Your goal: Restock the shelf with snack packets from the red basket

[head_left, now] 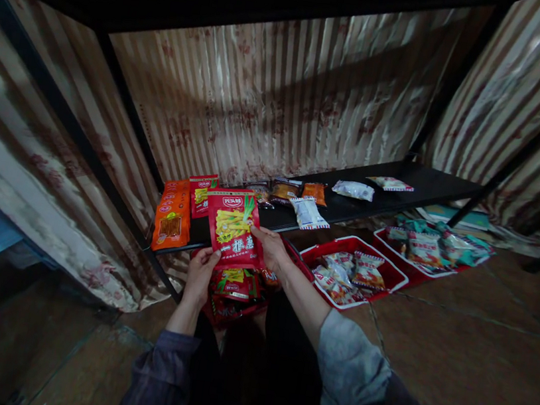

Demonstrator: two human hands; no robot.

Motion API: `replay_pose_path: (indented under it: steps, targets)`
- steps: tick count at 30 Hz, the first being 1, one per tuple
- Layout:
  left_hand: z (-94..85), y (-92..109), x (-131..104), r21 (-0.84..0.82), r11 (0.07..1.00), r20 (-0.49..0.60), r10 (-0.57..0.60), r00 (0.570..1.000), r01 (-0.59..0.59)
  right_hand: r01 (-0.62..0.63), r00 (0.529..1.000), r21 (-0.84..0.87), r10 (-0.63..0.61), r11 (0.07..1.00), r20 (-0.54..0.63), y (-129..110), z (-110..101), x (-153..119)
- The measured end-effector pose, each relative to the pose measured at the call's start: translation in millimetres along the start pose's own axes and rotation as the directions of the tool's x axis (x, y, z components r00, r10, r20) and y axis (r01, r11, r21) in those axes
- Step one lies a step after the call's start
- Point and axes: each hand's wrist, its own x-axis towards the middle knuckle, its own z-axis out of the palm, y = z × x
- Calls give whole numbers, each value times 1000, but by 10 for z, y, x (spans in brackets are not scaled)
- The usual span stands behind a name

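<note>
Between my two hands is a red snack bag (pixel 236 230) with a yellow and green picture, its front facing me. My left hand (pixel 200 274) pinches its lower left corner. On the bag's right edge, my right hand (pixel 269 248) is closed, thumb in front. Behind it on the low black shelf (pixel 423 187) stand another red bag (pixel 201 194) and an orange packet (pixel 173 216). Below the held bag, a basket holds similar red bags (pixel 234 286).
Small packets lie along the shelf, among them a white and blue one (pixel 308 213) and a silvery one (pixel 353 189). Two red baskets with white rims (pixel 401 274) (pixel 445 275) hold snack packets on the tiled floor. Black frame legs (pixel 125 118) and a striped curtain (pixel 275 96) surround the shelf.
</note>
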Motion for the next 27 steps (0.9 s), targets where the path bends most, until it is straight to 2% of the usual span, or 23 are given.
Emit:
replay_pose_path:
  steps: [4,7,10,14,17,21,27]
  targets:
    - [-39,0,-10,38,999,-6,-13,1000,14,15,1000,-25,-15,1000,-14,-22,64,-26]
    - [-59,-20,-8,37,999,-7,12,1000,-12,-5,1000,-45,5,999,20,-31,82,-7]
    - [-80,-58,-4,133,984,-32,126,992,-121,8,999,-77,-5,997,48,-34,85,40]
    - [-114,-124,20,255,937,1,245,969,-237,20,998,-123,-12,992,63,-49,84,87]
    - [-121,-152,50,272,926,-23,280,960,-263,-3,990,-136,23,991,142,-71,68,77]
    - [-90,-136,89,242,922,-84,329,941,-301,-23,956,-147,65,989,286,-73,24,21]
    - [-30,-58,102,215,927,-129,339,932,-307,8,913,-183,67,983,402,-29,-38,-98]
